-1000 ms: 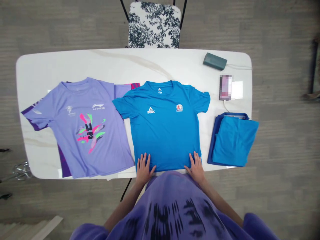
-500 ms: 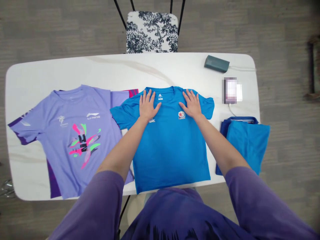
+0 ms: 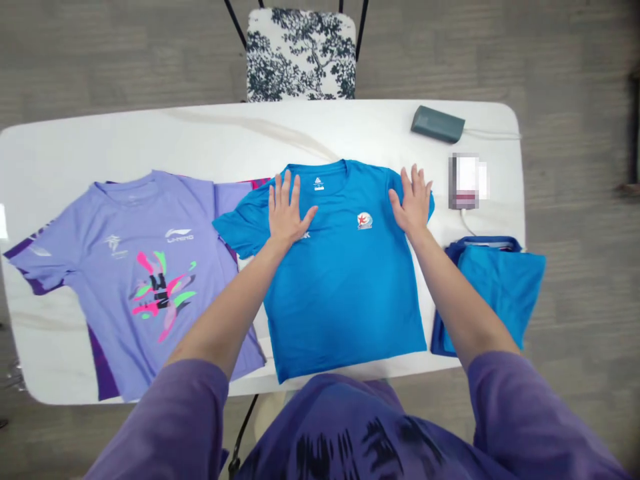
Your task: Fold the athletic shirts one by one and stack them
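Observation:
A blue T-shirt point(image 3: 345, 293) lies spread face up on the white table point(image 3: 210, 143), its collar pointing away from me. My left hand point(image 3: 287, 210) rests flat on its left shoulder, fingers stretched out. On the opposite side my right hand point(image 3: 413, 200) lies flat over the right sleeve, fingers spread and covering much of it. A lavender T-shirt point(image 3: 115, 220) with a bright print is laid out to the left, another purple garment showing under its edges. The blue shirt's left sleeve overlaps the lavender shirt's sleeve.
Folded blue garments point(image 3: 500, 287) are stacked at the table's right end. Behind them lie a blurred-out device point(image 3: 465, 181) on a cable and a dark green box-shaped object point(image 3: 437, 125) with a cord. A patterned chair point(image 3: 303, 57) stands beyond the far edge.
My right hand has slid outward from the chest and shoulder onto the right sleeve. My left hand stays flat near the left shoulder. The camera view has shifted slightly.

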Motion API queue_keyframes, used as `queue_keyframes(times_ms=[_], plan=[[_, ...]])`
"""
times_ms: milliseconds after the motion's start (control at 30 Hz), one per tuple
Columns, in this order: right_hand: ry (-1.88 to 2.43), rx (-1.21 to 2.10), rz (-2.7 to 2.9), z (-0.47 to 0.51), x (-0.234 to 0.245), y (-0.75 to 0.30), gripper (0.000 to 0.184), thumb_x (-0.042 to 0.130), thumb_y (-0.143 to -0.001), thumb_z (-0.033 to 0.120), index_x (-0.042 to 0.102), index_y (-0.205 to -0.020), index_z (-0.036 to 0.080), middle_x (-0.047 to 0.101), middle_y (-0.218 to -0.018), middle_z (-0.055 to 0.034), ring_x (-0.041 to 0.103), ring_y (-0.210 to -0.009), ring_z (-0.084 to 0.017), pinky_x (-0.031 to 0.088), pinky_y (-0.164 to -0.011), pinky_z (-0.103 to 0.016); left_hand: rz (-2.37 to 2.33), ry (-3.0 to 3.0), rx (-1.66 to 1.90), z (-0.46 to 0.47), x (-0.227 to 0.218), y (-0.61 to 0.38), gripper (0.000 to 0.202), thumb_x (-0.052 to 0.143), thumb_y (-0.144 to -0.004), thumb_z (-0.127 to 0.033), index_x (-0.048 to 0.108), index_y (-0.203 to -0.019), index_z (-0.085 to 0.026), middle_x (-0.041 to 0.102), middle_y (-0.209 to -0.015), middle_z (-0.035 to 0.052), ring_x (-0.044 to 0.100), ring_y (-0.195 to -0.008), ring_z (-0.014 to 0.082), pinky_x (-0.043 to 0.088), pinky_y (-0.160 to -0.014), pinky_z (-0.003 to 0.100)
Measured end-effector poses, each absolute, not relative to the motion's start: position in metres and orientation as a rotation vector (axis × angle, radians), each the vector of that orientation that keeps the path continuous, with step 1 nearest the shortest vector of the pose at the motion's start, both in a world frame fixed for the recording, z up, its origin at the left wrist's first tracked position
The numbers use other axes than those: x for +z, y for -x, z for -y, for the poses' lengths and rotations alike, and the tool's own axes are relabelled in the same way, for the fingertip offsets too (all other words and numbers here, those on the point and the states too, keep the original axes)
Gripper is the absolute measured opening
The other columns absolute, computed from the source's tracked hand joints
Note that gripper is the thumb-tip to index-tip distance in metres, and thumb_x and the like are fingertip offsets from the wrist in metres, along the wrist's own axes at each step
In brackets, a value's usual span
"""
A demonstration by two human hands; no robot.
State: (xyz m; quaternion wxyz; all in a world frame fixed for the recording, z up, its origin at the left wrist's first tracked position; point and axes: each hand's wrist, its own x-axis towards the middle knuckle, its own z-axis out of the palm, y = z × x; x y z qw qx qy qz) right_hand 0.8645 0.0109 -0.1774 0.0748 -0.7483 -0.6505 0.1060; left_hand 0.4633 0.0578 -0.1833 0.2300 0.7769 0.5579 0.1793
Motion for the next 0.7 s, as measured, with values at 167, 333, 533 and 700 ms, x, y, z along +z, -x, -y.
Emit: queue_keyframes(times_ms=[167,333,533,700], plan=[[2.27,0.354,1.949,0.021,-0.195,-0.891,0.087,0.033,-0.117,0.068,0.027,-0.187,0.017,0.016,-0.196,-0.0184,0.014,-0.182,-0.041,0.015,-0.143,-0.076,-1.65,-2.137,0.343,0.076,-0.172,-0.427,0.089,0.057,-0.113,-0.063,0.028,-0.189,-0.026,0.013,-0.196,0.0073,0.0,-0.183,0.035,0.006,-0.151,0.061],[2.272,0.289,1.93,0.019,-0.208,-0.905,0.091,0.039,-0.114,0.074,0.032,-0.186,0.02,0.019,-0.196,-0.0162,0.012,-0.182,-0.043,0.013,-0.143,-0.077,-1.686,-2.113,0.182,0.184,-0.178,-0.416,0.091,0.065,-0.11,-0.058,0.027,-0.189,-0.035,0.02,-0.194,0.0034,0.01,-0.182,0.0362,0.014,-0.151,0.062],[2.167,0.327,2.066,0.015,-0.195,-0.922,0.094,0.038,-0.114,0.074,0.025,-0.187,0.015,0.017,-0.196,-0.0197,0.007,-0.182,-0.044,0.01,-0.142,-0.079,-1.715,-2.094,0.122,0.199,-0.178,-0.419,0.096,0.067,-0.106,-0.065,0.033,-0.188,-0.029,0.016,-0.194,0.0052,0.009,-0.182,0.0399,0.01,-0.151,0.064],[2.166,0.322,1.899,0.09,-0.161,-0.853,0.084,0.034,-0.118,0.058,0.019,-0.187,0.013,0.018,-0.195,-0.0217,0.01,-0.183,-0.039,0.01,-0.142,-0.08,-1.7,-2.063,0.123,0.201,-0.162,-0.422,0.096,0.065,-0.107,-0.067,0.033,-0.188,-0.026,0.018,-0.194,0.0082,0.007,-0.183,0.0398,0.006,-0.15,0.065]])
